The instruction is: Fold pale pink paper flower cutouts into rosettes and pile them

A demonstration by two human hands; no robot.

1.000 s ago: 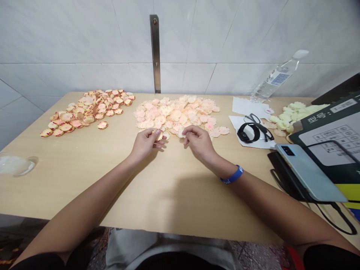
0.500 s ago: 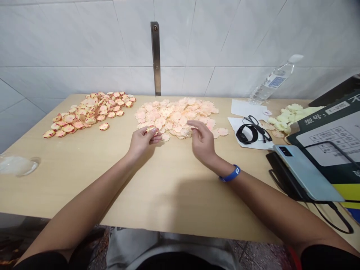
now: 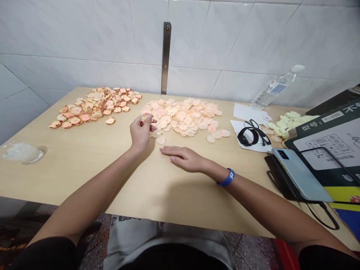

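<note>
My left hand (image 3: 141, 134) pinches a small scalloped disc with red-marked edges (image 3: 146, 118), held above the left end of a pile of pale pink scalloped pieces (image 3: 187, 116). Below that pile, my right hand (image 3: 182, 157) is stretched out low over the table, fingers pointing left, with nothing in it. One loose pale piece (image 3: 161, 140) lies just beyond its fingertips. At the back left is a heap of red-edged discs (image 3: 92, 105), and a single such disc (image 3: 110, 120) sits apart in front of it.
A glass with whitish contents (image 3: 24, 153) is at the left of the table (image 3: 135, 195). On the right are a clear bottle (image 3: 277, 89), papers with a black band (image 3: 247, 136), pale green pieces (image 3: 287, 122), a phone (image 3: 303, 174) and a dark box (image 3: 334, 138).
My right hand has moved down and left from the pink pile, its fingers now straight. My left hand has lifted slightly with its disc. The view has shifted a little.
</note>
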